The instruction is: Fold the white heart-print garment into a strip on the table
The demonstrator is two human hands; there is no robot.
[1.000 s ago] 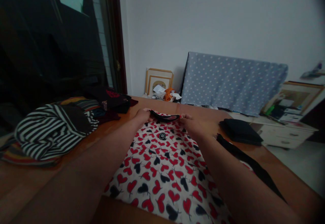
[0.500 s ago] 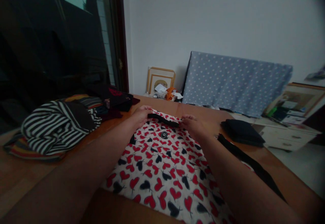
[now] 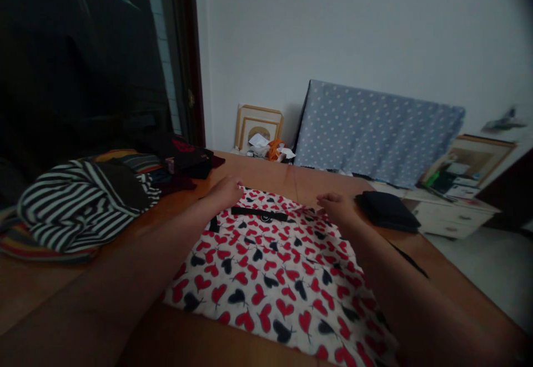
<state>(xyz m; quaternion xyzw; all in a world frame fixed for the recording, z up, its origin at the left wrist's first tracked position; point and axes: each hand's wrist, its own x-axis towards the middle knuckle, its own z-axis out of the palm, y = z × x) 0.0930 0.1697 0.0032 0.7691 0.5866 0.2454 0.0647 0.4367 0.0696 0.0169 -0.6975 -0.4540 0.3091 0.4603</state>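
Note:
A white heart-print garment, with red and dark hearts and a black band near its far end, lies spread before me. Its far edge is turned over toward me, partly covering a round black emblem. My left hand is closed on the far left corner of the cloth. At the far right edge, my right hand has its fingers curled together at the fabric; its grip is partly hidden. A thin black strip shows beyond my right forearm.
A striped black-and-white garment tops a clothes heap on the left, with dark clothes behind. A folded dark cloth sits at the table's right. Beyond are a dotted grey cover, picture frames and a white drawer cabinet.
My right hand has moved right, away from the black band. The far edge has been turned over farther toward me, covering part of the emblem. The view has shifted slightly.

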